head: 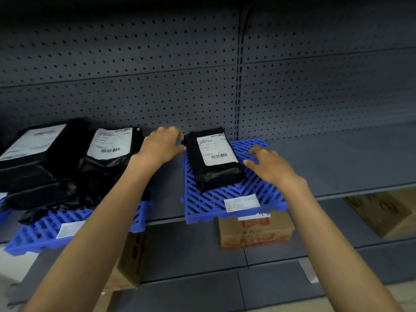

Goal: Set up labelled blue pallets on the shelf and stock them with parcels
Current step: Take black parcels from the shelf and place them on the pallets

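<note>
Two blue slatted pallets lie on the grey shelf (337, 163). The right pallet (254, 194) carries a white label at its front edge and one black-wrapped parcel (213, 161) with a white shipping label. My left hand (162, 145) touches that parcel's far left corner with curled fingers. My right hand (267, 163) hovers with spread fingers just right of the parcel, over the pallet. The left pallet (40, 230), also labelled, holds several black parcels (67, 158).
A dark pegboard wall (202, 64) backs the shelf. On the lower shelf stand a printed cardboard box (256, 233) and a brown box (380, 210) to the right. Another carton (132, 262) sits lower left. The shelf to the right of the pallets is bare grey metal.
</note>
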The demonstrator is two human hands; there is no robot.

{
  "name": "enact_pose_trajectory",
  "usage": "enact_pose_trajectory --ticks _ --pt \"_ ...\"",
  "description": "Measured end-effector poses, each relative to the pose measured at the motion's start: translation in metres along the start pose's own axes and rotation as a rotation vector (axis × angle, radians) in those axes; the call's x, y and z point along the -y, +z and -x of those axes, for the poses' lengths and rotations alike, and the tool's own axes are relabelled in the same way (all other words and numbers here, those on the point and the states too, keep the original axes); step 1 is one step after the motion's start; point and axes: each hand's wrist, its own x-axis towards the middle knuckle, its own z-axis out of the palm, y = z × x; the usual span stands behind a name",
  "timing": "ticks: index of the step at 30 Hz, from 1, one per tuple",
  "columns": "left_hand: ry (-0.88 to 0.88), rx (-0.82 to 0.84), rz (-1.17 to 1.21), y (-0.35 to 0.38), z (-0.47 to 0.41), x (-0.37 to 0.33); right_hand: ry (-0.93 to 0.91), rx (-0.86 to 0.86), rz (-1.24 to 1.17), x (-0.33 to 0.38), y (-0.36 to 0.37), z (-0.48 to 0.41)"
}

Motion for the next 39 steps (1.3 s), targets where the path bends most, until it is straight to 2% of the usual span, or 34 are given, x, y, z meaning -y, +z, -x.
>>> enact_pose_trajectory --ticks 4,12,25,33,39 --pt "0.094 0.029 0.012 0.007 0.003 -0.048 0.037 0.011 0.147 -0.028 -0.030 0.023" --pt "0.308 0.095 -0.015 0.035 0.024 -0.200 0.224 -0.018 0.230 -0.131 -0.100 0.107" --pt "0.745 0.167 -0.093 0.132 0.144 -0.578 0.499 -0.106 0.338 -0.405 -0.234 0.320" --pt "1.021 0.181 -0.111 0.170 0.178 -0.764 0.625 -0.145 0.416 -0.522 -0.273 0.395" --pt "1.173 0.161 -0.092 0.193 0.157 -0.904 0.742 -0.217 0.530 -0.626 -0.334 0.413"
